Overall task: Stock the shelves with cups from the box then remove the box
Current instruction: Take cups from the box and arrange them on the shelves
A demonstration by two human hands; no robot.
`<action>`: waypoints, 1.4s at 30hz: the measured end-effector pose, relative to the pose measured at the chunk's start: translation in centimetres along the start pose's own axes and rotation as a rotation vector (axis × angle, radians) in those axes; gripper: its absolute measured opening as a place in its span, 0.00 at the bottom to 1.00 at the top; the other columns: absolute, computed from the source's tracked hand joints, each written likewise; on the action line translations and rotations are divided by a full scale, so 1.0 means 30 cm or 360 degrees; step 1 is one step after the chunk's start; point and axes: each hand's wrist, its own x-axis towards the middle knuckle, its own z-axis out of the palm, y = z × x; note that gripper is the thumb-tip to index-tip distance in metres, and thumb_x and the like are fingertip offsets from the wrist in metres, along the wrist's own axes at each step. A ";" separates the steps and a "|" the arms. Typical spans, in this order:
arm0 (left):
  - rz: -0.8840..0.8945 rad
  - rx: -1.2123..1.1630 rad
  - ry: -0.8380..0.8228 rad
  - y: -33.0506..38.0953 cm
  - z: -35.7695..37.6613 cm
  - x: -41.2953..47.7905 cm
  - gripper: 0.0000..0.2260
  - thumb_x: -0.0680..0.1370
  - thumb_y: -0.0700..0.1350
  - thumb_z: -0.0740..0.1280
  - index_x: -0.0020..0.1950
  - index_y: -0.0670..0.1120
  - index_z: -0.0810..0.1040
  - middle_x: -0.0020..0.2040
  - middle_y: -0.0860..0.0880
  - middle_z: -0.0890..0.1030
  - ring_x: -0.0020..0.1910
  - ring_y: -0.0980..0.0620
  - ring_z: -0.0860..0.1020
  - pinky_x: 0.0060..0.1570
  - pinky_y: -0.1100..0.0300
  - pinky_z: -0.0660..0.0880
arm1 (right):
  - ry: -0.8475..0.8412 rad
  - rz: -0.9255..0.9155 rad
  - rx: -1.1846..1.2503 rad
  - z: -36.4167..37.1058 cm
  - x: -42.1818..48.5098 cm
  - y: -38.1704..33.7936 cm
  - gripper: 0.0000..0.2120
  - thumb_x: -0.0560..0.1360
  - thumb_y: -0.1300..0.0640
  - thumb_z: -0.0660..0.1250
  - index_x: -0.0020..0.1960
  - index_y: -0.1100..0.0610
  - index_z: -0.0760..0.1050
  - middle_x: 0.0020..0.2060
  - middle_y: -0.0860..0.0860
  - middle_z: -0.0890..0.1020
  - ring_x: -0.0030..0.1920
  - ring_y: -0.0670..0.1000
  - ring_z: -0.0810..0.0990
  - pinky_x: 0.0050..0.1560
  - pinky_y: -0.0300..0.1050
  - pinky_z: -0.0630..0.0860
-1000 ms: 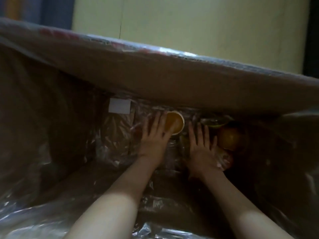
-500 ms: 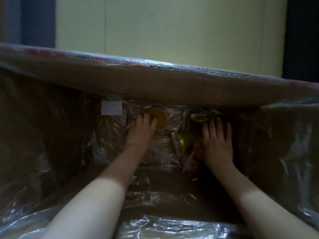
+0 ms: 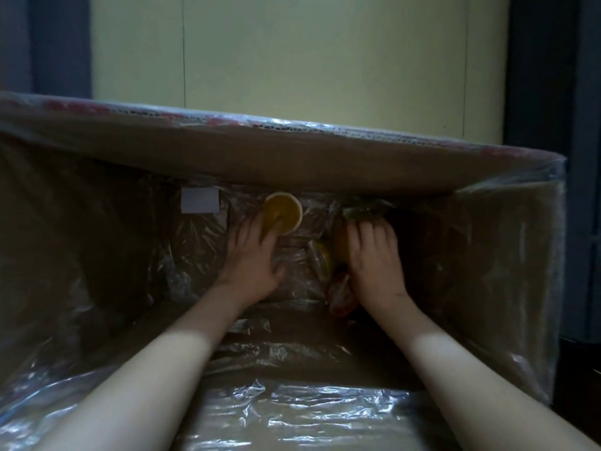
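- The left hand (image 3: 250, 255) is reaching deep into the box (image 3: 292, 157). Its fingers are lying nearly straight and close together on the near rim of a yellow cup (image 3: 283, 216), whose mouth is facing the camera by the far wall.
- Nothing is gripping that cup, so a pull from here is likely sending it sliding or tipping away.
- The right hand (image 3: 374, 255) is bending its fingers over a dark bundle (image 3: 364, 216) in film. The tips are hiding, so I cannot tell whether they are gripping.
- More cups (image 3: 322, 258) are lying wrapped between the hands, where a pressing palm is risking dents.
- Loose film (image 3: 292, 415) is lining the box and could be snagging fingers or dragging cups along.
- A white label (image 3: 200, 200) is showing no readable writing. Red print (image 3: 97, 107) along the top edge is blurring beyond reading.
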 end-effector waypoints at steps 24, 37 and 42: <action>-0.0504 -0.1248 -0.0047 0.038 0.067 0.044 0.41 0.65 0.52 0.78 0.71 0.49 0.58 0.65 0.49 0.73 0.61 0.46 0.74 0.59 0.53 0.72 | -0.1020 0.0089 0.0132 0.097 -0.040 0.002 0.44 0.73 0.36 0.58 0.77 0.54 0.38 0.77 0.56 0.42 0.76 0.58 0.38 0.74 0.58 0.36; -0.0599 -0.0761 -0.0036 0.003 0.104 0.017 0.53 0.65 0.54 0.77 0.77 0.44 0.44 0.74 0.40 0.59 0.73 0.42 0.59 0.72 0.50 0.58 | -0.0868 -0.0026 -0.0112 0.088 0.012 0.055 0.33 0.76 0.54 0.63 0.74 0.55 0.49 0.70 0.58 0.58 0.70 0.60 0.58 0.70 0.58 0.60; -0.0778 -0.0868 -0.0128 0.011 0.045 -0.034 0.44 0.67 0.52 0.76 0.72 0.43 0.53 0.69 0.40 0.68 0.67 0.39 0.69 0.63 0.52 0.68 | -0.0602 0.0034 0.0065 0.018 -0.004 0.039 0.40 0.68 0.49 0.71 0.72 0.54 0.53 0.66 0.58 0.61 0.65 0.58 0.62 0.57 0.50 0.71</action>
